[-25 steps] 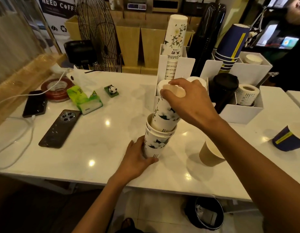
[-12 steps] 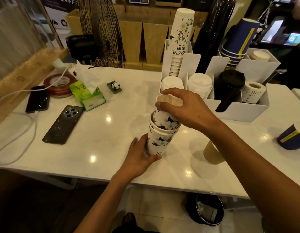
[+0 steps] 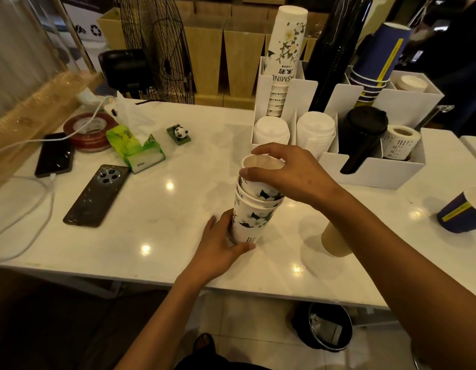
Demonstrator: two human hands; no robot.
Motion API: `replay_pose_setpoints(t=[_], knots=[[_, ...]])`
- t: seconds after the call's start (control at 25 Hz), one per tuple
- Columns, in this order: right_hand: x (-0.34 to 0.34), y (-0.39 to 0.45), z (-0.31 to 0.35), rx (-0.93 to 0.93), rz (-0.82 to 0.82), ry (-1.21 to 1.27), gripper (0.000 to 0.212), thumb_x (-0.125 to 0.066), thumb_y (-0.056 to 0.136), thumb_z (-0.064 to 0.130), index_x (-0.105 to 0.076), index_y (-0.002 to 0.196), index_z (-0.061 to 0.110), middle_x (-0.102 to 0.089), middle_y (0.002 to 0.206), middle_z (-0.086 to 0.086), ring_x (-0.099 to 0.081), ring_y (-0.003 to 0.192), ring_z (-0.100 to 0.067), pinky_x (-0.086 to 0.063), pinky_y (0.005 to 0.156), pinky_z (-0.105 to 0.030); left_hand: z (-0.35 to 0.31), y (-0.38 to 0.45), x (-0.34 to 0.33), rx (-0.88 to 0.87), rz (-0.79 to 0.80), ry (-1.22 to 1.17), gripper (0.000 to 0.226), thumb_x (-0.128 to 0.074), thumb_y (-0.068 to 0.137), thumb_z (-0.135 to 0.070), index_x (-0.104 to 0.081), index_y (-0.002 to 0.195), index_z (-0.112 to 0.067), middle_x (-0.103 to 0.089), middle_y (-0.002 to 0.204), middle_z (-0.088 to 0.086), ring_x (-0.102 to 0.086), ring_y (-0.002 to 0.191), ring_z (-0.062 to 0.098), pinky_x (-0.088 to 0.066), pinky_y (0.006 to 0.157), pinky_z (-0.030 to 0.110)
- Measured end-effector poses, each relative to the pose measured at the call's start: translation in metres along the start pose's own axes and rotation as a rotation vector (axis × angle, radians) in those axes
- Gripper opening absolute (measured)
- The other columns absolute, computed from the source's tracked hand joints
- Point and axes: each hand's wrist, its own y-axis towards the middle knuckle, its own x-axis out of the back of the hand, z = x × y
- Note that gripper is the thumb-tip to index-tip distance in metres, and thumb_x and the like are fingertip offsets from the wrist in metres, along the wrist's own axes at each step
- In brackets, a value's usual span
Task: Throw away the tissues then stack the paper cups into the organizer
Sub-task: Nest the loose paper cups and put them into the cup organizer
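A short stack of white flower-printed paper cups [image 3: 251,222] stands on the white counter [image 3: 165,209]. My left hand [image 3: 221,247] grips the bottom cup from the left. Fingers of my right hand [image 3: 290,173] curl over the rim of the top cup [image 3: 261,182], which sits nested in the stack. Behind stands the white organizer [image 3: 378,172], holding a tall stack of the same flowered cups [image 3: 285,57]. A plain brown cup [image 3: 335,241] shows under my right forearm. A blue cup [image 3: 463,212] lies at the right edge.
Lids, a black cup, a label roll and blue cups fill the organizer. On the left lie a green tissue pack [image 3: 135,148], two phones [image 3: 97,194], a tape roll [image 3: 90,129] and a panda figure [image 3: 180,133]. A black bin [image 3: 325,327] sits on the floor below.
My right hand has pushed the top cup further down into the stack. My left hand has stayed on the bottom cup.
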Motion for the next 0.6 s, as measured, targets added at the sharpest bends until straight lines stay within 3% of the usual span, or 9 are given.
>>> replay_pose_setpoints(t=[0.04, 0.12, 0.24, 0.32, 0.44, 0.6], knots=[[-0.0012, -0.0002, -0.0003, -0.005, -0.002, -0.004, 0.065, -0.074, 0.067, 0.067, -0.063, 0.126, 0.039, -0.054, 0.120, 0.013, -0.053, 0.104, -0.014, -0.043, 0.059, -0.016, 0.0007, 0.0002, -0.0003, 0.007, -0.005, -0.002, 0.076, -0.071, 0.072, -0.067, -0.028, 0.134, -0.053, -0.037, 0.121, -0.044, -0.036, 0.136, 0.010, -0.032, 0.117, 0.052], [-0.0034, -0.0006, -0.0009, -0.007, -0.006, -0.010, 0.066, -0.074, 0.067, 0.068, -0.063, 0.125, 0.039, -0.053, 0.120, 0.014, -0.051, 0.104, -0.014, -0.043, 0.058, -0.017, 0.0015, 0.0010, -0.0004, 0.000, -0.007, -0.005, 0.074, -0.071, 0.071, -0.066, -0.030, 0.132, -0.053, -0.037, 0.115, -0.057, -0.037, 0.126, -0.001, -0.033, 0.116, 0.052], [-0.0047, -0.0006, -0.0022, -0.002, -0.007, -0.016, 0.067, -0.074, 0.067, 0.068, -0.064, 0.126, 0.038, -0.054, 0.124, 0.013, -0.051, 0.105, -0.014, -0.043, 0.058, -0.017, 0.0003, 0.0005, 0.0002, -0.013, -0.002, 0.001, 0.067, -0.072, 0.072, -0.064, -0.029, 0.123, -0.064, -0.032, 0.108, -0.067, -0.034, 0.111, -0.011, -0.032, 0.116, 0.052], [-0.0047, -0.0006, -0.0028, 0.008, -0.009, -0.014, 0.066, -0.074, 0.067, 0.068, -0.064, 0.125, 0.038, -0.056, 0.126, 0.011, -0.052, 0.107, -0.015, -0.044, 0.060, -0.017, -0.0020, -0.0009, 0.0016, -0.016, -0.003, 0.001, 0.065, -0.073, 0.073, -0.062, -0.024, 0.114, -0.075, -0.030, 0.109, -0.068, -0.038, 0.116, -0.002, -0.032, 0.116, 0.052], [-0.0051, -0.0005, -0.0037, 0.014, -0.010, -0.019, 0.066, -0.074, 0.067, 0.067, -0.064, 0.125, 0.037, -0.058, 0.131, 0.009, -0.053, 0.109, -0.015, -0.044, 0.064, -0.018, -0.0033, -0.0012, 0.0028, -0.009, -0.007, -0.014, 0.065, -0.073, 0.072, -0.062, -0.025, 0.115, -0.073, -0.030, 0.109, -0.067, -0.042, 0.131, 0.017, -0.035, 0.114, 0.054], [-0.0067, -0.0005, -0.0037, 0.012, -0.003, -0.029, 0.066, -0.074, 0.067, 0.068, -0.065, 0.124, 0.037, -0.060, 0.128, 0.009, -0.055, 0.109, -0.015, -0.045, 0.066, -0.019, -0.0041, -0.0006, 0.0036, 0.001, -0.008, -0.015, 0.066, -0.072, 0.071, -0.066, -0.020, 0.109, -0.082, -0.031, 0.107, -0.068, -0.041, 0.135, 0.021, -0.034, 0.114, 0.052]])
